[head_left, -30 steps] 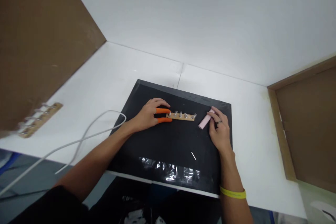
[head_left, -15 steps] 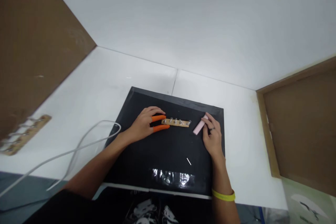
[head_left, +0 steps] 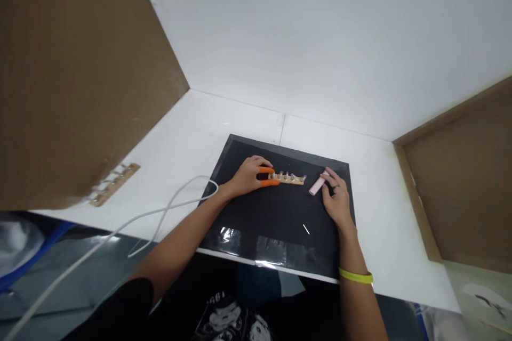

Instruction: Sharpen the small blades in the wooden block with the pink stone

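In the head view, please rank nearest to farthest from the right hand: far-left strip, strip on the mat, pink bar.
1. Pink bar, touching the right hand.
2. Mat strip, at the left hand.
3. Far-left strip, off the mat.

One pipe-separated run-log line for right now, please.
left hand: pinching wooden strip by one end | right hand: fingers on pink bar | strip/bar: apart, on black mat | white sliver: loose on mat

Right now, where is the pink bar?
In the head view, the pink bar is right of centre over the black mat, at the fingers of the right hand, just right of the wooden strip.
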### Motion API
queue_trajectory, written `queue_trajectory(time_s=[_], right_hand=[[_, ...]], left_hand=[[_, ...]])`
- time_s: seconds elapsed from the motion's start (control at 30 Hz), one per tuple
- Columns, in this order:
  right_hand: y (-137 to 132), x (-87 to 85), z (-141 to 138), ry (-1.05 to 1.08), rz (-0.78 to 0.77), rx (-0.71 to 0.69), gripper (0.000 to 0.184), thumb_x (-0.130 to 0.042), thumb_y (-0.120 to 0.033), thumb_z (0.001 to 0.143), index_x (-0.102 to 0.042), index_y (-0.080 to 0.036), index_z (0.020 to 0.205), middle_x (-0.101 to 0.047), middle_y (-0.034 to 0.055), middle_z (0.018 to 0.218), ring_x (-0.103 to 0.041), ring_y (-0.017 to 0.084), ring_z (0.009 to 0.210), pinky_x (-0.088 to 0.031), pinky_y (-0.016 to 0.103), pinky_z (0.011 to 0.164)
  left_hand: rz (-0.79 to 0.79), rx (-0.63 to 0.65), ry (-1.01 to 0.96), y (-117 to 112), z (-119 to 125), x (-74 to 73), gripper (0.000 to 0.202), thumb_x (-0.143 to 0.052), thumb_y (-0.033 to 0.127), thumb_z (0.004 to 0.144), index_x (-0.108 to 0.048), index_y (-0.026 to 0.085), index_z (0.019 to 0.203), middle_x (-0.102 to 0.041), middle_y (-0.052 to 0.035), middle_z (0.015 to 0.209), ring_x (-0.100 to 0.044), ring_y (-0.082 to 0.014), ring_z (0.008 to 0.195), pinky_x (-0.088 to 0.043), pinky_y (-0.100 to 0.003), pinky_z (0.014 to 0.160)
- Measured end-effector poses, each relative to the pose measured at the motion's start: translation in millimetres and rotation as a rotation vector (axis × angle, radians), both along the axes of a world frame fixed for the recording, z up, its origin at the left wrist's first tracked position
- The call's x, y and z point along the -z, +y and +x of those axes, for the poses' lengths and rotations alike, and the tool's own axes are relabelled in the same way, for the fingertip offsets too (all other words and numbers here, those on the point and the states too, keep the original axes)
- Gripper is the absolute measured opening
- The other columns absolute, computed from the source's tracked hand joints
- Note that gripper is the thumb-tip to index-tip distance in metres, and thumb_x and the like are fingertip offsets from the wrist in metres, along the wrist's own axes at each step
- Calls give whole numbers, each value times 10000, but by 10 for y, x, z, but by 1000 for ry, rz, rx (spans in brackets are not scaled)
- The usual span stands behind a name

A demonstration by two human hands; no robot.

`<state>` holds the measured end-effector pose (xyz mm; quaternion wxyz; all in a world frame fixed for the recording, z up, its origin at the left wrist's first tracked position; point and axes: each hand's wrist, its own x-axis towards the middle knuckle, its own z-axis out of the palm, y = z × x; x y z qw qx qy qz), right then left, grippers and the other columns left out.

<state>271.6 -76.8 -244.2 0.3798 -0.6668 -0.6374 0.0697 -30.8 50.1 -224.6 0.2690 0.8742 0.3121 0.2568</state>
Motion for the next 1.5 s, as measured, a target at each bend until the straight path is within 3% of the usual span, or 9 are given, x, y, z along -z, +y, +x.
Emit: queue_trajectory(time_s=[0.13, 0.37, 0.6, 0.77, 0.9, 1.0, 1.07, 1.3, 1.5], right_hand=[[-23, 12, -9, -5, 1, 6, 331, -460, -235, 955, -662, -189, 1214, -563, 118, 1416, -501, 246, 1304, -393, 516, 1129], [-170, 23, -102, 36, -21, 72, 386, -417, -219, 964, -619, -149, 1285, -389, 150, 1547, -469, 237, 1344, -358, 484, 1175], [-404, -99, -143, 107, -64, 81, 583, -451, -245, 968, -336, -184, 1536, -128, 165, 1651, -527, 218, 1279, -404, 463, 1148], [-892, -342, -252, 190, -82, 89, 507, -513, -337, 972, -446, -212, 1458, -453, 156, 1493, -573, 247, 1218, -435, 522, 1109], [-1356, -520, -528, 314, -144, 31, 531, -625, -383, 938, -480, -288, 1440, -601, 89, 1348, -600, 237, 1213, -482, 464, 1079], [-1570, -510, -726, 614, -31, 59, 580, -721, -366, 881, -500, -285, 1411, -660, 83, 1262, -630, 244, 1186, -512, 443, 1049], [-1641, -463, -794, 749, 92, 113, 462, -719, -369, 884, -570, -263, 1308, -684, 88, 1217, -664, 244, 1124, -535, 436, 1016], [-1779, -485, -728, 800, 177, 166, 282, -678, -373, 909, -627, -244, 1155, -711, 103, 1171, -705, 250, 1010, -599, 414, 861], [-2135, -516, -682, 567, 141, 217, 250, -674, -282, 908, -676, -277, 1158, -619, 101, 1346, -601, 276, 1223, -491, 504, 1047]], left_hand=[[7, 9, 4, 7, 10, 15, 498, -856, 552, 697, -749, 223, 1056, -702, -71, 1144, -590, -267, 1128, -424, -418, 990], [11, 36, -7, 47, 12, 67, 306, -807, 448, 790, -754, 201, 963, -706, -78, 1154, -576, -271, 1134, -390, -447, 1007], [-40, 34, -140, -8, 2, -96, 304, -780, 432, 793, -732, 177, 952, -725, -83, 1021, -631, -240, 1020, -455, -428, 976], [-128, 34, -259, -247, 7, -376, 344, -759, 460, 816, -712, 170, 996, -698, -92, 1046, -674, -204, 951, -556, -356, 869], [-206, 177, -306, -625, 140, -649, 318, -784, 411, 817, -707, 178, 1020, -693, -90, 1067, -686, -193, 956, -582, -324, 856], [-261, 323, -311, -915, 302, -810, 279, -801, 367, 810, -722, 191, 1011, -701, -77, 1051, -689, -189, 953, -589, -307, 853], [-314, 392, -319, -1055, 403, -874, 264, -799, 341, 812, -719, 187, 1012, -704, -79, 1049, -688, -196, 962, -591, -314, 860], [-368, 481, -238, -1189, 572, -878, 313, -798, 335, 806, -722, 207, 1082, -700, -90, 1137, -672, -222, 1038, -578, -357, 921], [-203, 544, -95, -1261, 627, -827, 358, -825, 375, 792, -730, 248, 1113, -550, -105, 1444, -452, -311, 1373, -401, -524, 1152]])
